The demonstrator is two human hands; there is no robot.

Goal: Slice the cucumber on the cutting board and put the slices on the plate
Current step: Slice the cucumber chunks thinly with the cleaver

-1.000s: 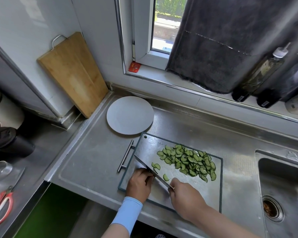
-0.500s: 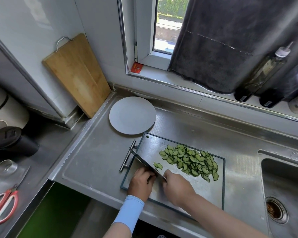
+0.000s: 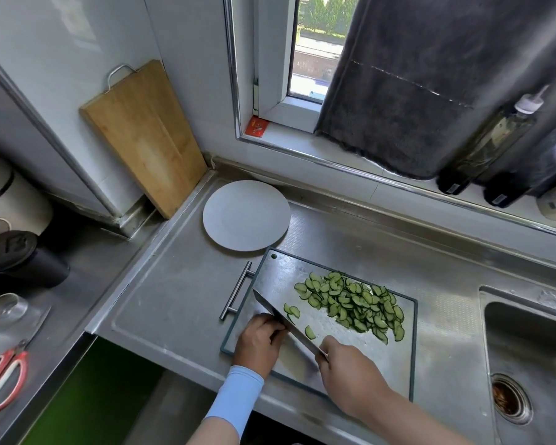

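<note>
A steel cutting board (image 3: 408,358) with a dark rim lies on the counter. A heap of thin green cucumber slices (image 3: 353,300) covers its far right part, and a few loose slices (image 3: 309,331) lie beside the knife. My right hand (image 3: 350,374) grips the handle of a cleaver (image 3: 280,316) whose blade slants across the board's left side. My left hand (image 3: 257,342) is curled on the board just left of the blade; whatever it holds is hidden. The round white plate (image 3: 246,215) sits bare behind the board.
A wooden board (image 3: 142,133) leans on the wall at the back left. The sink (image 3: 527,354) lies to the right. Bottles (image 3: 482,146) stand on the window ledge. Red scissors (image 3: 0,383), a glass bowl (image 3: 5,308) and a black cup (image 3: 20,258) sit on the left counter.
The cleaver slid left and away along the board, then came back toward me. My left hand stayed curled beside the blade. The heap of slices has not moved.
</note>
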